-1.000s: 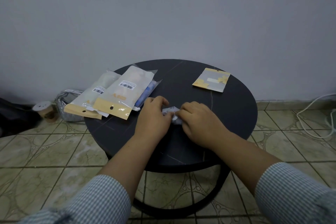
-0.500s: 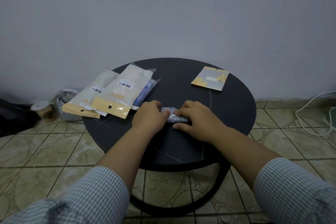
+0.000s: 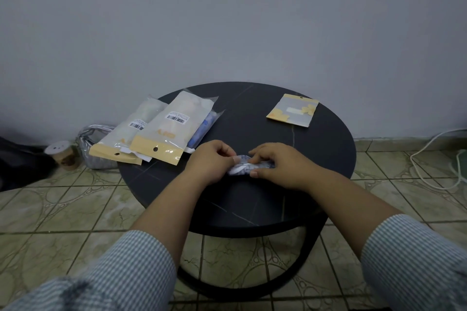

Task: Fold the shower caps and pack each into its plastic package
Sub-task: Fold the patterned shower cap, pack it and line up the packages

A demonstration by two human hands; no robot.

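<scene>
Folding a shower cap small on the round counter (image 3: 328, 149)

Both hands work the blue-and-white shower cap (image 3: 243, 168) at the counter's middle: the left hand (image 3: 209, 163) has its grip pinched on the cap's left end, and the right hand (image 3: 276, 163) is curled over the rest, pressing it down. I judge the fold nearly done. The next move calls for keeping it tight and fetching the flat yellow-edged package (image 3: 293, 110), apparently empty, beyond the cap near the far rim. Left of the cap, three long packages (image 3: 164, 131) overlap, each seemingly filled.
</scene>
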